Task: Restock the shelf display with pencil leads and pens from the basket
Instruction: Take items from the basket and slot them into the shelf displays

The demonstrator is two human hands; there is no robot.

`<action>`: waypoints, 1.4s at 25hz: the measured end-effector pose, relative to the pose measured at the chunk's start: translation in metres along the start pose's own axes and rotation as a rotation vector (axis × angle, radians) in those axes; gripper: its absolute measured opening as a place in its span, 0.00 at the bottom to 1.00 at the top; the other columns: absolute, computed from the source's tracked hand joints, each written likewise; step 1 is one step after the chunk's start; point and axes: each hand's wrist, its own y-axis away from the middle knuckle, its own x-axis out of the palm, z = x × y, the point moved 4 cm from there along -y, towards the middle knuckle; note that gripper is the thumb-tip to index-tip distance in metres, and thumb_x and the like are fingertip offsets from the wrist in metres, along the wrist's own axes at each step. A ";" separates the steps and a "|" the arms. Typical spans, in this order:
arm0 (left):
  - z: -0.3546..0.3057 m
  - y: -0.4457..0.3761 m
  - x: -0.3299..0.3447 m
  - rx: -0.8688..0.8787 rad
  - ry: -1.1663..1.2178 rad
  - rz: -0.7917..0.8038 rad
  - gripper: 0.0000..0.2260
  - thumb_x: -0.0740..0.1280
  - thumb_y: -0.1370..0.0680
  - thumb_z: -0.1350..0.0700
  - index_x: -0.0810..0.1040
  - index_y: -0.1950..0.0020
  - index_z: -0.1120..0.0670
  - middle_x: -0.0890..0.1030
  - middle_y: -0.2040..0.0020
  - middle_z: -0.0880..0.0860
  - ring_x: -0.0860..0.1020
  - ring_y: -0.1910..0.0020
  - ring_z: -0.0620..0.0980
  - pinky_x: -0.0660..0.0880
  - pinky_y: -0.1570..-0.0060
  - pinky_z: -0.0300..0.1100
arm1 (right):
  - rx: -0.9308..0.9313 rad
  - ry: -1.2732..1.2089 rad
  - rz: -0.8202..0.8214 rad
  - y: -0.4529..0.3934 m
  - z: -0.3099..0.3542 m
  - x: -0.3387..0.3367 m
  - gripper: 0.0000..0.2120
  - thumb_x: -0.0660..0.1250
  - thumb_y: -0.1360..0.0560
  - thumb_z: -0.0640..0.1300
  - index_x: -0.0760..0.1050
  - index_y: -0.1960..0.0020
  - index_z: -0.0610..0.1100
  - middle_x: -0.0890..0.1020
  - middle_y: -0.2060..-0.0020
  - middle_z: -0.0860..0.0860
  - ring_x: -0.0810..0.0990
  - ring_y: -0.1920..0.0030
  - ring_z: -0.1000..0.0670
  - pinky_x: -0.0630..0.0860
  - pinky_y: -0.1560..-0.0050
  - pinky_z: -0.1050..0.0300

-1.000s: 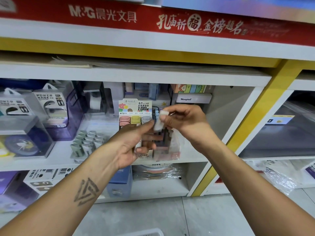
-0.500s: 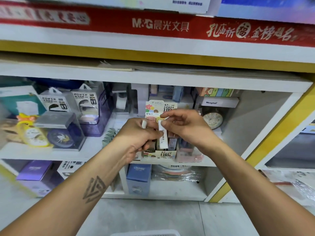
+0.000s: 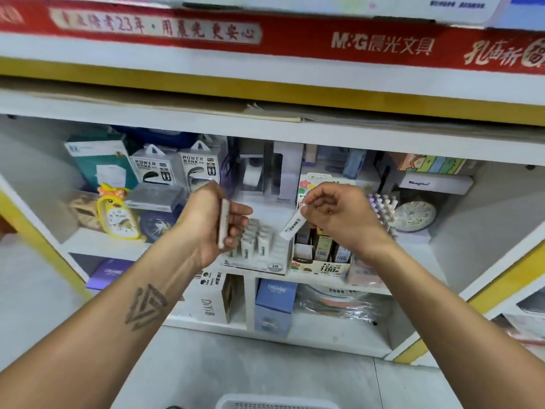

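Note:
My left hand (image 3: 213, 222) grips a slim pinkish pencil lead case (image 3: 223, 224) upright, in front of the middle shelf. My right hand (image 3: 339, 215) pinches the top of a white pencil lead case (image 3: 293, 225), which hangs tilted down to the left. Below and between my hands stands a white 2B lead display tray (image 3: 267, 261) with several white cases in rows. Right of it is a colourful 0.7 lead display box (image 3: 321, 265) with several cases inside. The rim of the white basket (image 3: 277, 402) shows at the bottom edge.
Power bank boxes (image 3: 177, 169), a yellow duck clock (image 3: 118, 212) and a grey box (image 3: 154, 197) fill the shelf's left side. A round clock (image 3: 414, 215) and pastel pens (image 3: 382, 205) stand on the right. Blue boxes (image 3: 274, 308) sit on the shelf below. A yellow post (image 3: 486, 293) frames the right side.
My hands have parted: the left moved left with the pinkish case, the right drew the white case out and holds it tilted. The view has swung left.

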 end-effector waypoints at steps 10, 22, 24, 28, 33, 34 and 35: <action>-0.003 -0.003 -0.033 0.126 -0.067 -0.051 0.11 0.70 0.22 0.52 0.76 0.57 0.59 0.77 0.71 0.55 0.74 0.76 0.50 0.73 0.76 0.38 | 0.034 0.007 0.043 -0.012 -0.002 0.037 0.05 0.74 0.26 0.35 0.81 0.55 0.42 0.85 0.64 0.47 0.86 0.64 0.46 0.83 0.62 0.59; 0.002 0.000 -0.022 0.098 -0.166 -0.040 0.05 0.66 0.20 0.62 0.79 0.46 0.61 0.82 0.69 0.56 0.80 0.72 0.51 0.76 0.74 0.39 | -0.363 0.633 -0.037 -0.020 -0.006 0.050 0.04 0.65 0.22 0.36 0.79 0.49 0.40 0.83 0.60 0.45 0.79 0.59 0.41 0.77 0.53 0.48; 0.003 0.001 -0.022 0.086 -0.160 -0.040 0.04 0.66 0.20 0.61 0.79 0.46 0.59 0.82 0.68 0.56 0.80 0.72 0.51 0.76 0.73 0.40 | -0.372 0.616 -0.013 -0.022 -0.009 0.057 0.04 0.65 0.22 0.35 0.79 0.50 0.39 0.83 0.61 0.44 0.79 0.62 0.43 0.78 0.58 0.49; 0.005 -0.002 -0.025 0.087 -0.136 -0.070 0.04 0.65 0.20 0.64 0.77 0.49 0.57 0.82 0.71 0.55 0.80 0.71 0.51 0.78 0.68 0.43 | -0.339 0.579 0.072 -0.027 -0.017 0.071 0.05 0.64 0.22 0.34 0.79 0.51 0.37 0.83 0.60 0.42 0.81 0.58 0.42 0.78 0.56 0.46; 0.006 -0.005 -0.029 0.083 -0.140 -0.066 0.13 0.58 0.22 0.72 0.79 0.54 0.59 0.82 0.67 0.57 0.81 0.67 0.53 0.78 0.61 0.46 | -0.380 0.601 0.088 -0.031 -0.018 0.078 0.05 0.65 0.22 0.34 0.80 0.53 0.36 0.84 0.60 0.42 0.82 0.59 0.42 0.79 0.56 0.47; 0.006 -0.005 -0.029 0.083 -0.138 -0.067 0.13 0.58 0.22 0.73 0.79 0.53 0.60 0.82 0.65 0.58 0.81 0.66 0.53 0.79 0.60 0.46 | -0.385 0.597 0.088 -0.032 -0.019 0.079 0.05 0.65 0.22 0.35 0.81 0.53 0.36 0.84 0.60 0.42 0.82 0.59 0.42 0.79 0.56 0.48; 0.006 -0.005 -0.028 0.088 -0.133 -0.071 0.12 0.58 0.23 0.73 0.79 0.52 0.61 0.82 0.64 0.58 0.81 0.65 0.54 0.79 0.59 0.47 | -0.387 0.599 0.091 -0.032 -0.019 0.080 0.06 0.66 0.22 0.35 0.81 0.52 0.37 0.84 0.59 0.42 0.83 0.58 0.42 0.79 0.55 0.48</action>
